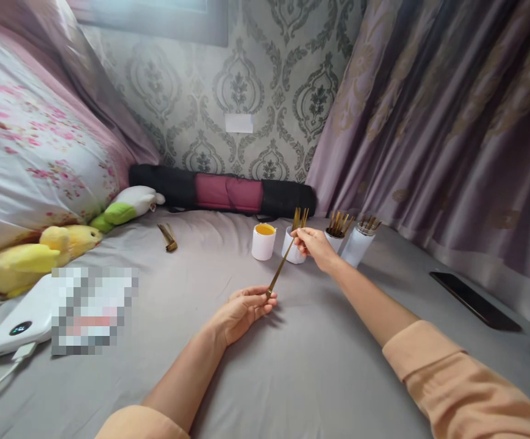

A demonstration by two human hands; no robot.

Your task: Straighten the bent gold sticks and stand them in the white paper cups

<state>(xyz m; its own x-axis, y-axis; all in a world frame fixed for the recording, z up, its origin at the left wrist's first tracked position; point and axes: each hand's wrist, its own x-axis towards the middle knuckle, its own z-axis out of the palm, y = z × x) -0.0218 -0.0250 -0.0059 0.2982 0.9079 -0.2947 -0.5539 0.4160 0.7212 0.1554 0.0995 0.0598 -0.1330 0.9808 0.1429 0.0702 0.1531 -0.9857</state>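
A thin gold-brown stick (282, 269) slants up between my two hands, over the grey sheet. Its lower end, which looks slightly thicker, is pinched in the thumb and fingers of my left hand (246, 312). My right hand (314, 245) closes its fingertips on the upper end, right in front of a white cup (288, 247) that it partly covers. Several similar gold sticks (300, 217) stand upright in that cup. Just left of it is another white cup (263, 247) with a yellow inside. What the stick is made of I cannot tell.
Two more containers, a white cup (333, 241) and a taller pale jar (357, 247), hold dark gold sticks. A small gold bundle (169, 239) lies left. A phone (474, 299) is at right; plush toys (22, 265) and a white power bank (22, 320) with cable at left.
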